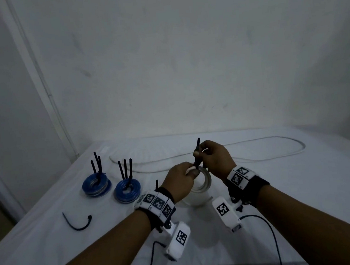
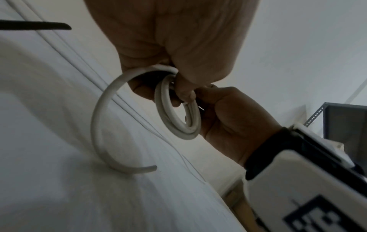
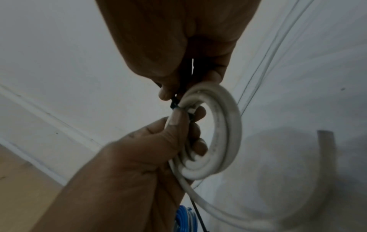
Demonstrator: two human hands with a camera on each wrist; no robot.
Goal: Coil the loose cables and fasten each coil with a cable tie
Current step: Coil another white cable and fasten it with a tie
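A small white cable coil [image 1: 206,180] is held upright just above the table, near its middle. My left hand [image 1: 190,171] grips the coil's top left, with fingers through its hole [image 3: 198,125]. A black cable tie [image 1: 198,144] is wrapped round the coil at that spot, and its tail points up. My right hand [image 1: 203,152] pinches the tail just above the coil [image 3: 218,133]. The tie's head [image 3: 174,103] sits against the turns by my left thumb. The coil's free end [image 2: 103,133] curves down onto the cloth.
Two blue coils [image 1: 96,184] [image 1: 127,189], each with black ties sticking up, lie left of my hands. A loose black tie [image 1: 78,223] lies at the front left. A long loose white cable [image 1: 279,143] loops across the back of the white-clothed table [image 1: 304,183].
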